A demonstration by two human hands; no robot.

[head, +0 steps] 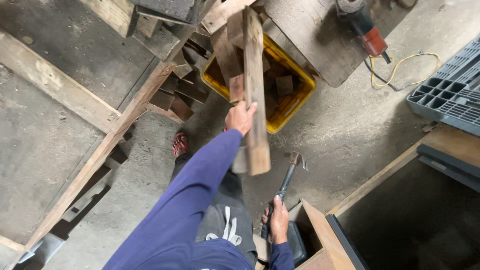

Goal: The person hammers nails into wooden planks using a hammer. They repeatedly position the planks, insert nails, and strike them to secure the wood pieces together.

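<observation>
My left hand [239, 117] grips a long weathered wooden plank [254, 75] near its lower third; the plank stands nearly upright over a yellow plastic crate [295, 100] that holds several wood offcuts. A second, shorter board sits beside the plank, behind my hand. My right hand [278, 222] hangs low at my side, closed around the dark handle of a claw hammer [290, 172] whose head points up and away. My blue sleeve runs from the bottom of the frame up to the left hand.
A long timber beam [107, 145] crosses the concrete floor at left. Wood blocks [175, 95] are piled by the crate. A power tool [367, 30] with a yellow cable lies at top right. A grey plastic pallet [450, 90] and a wooden box edge [320, 235] sit at right.
</observation>
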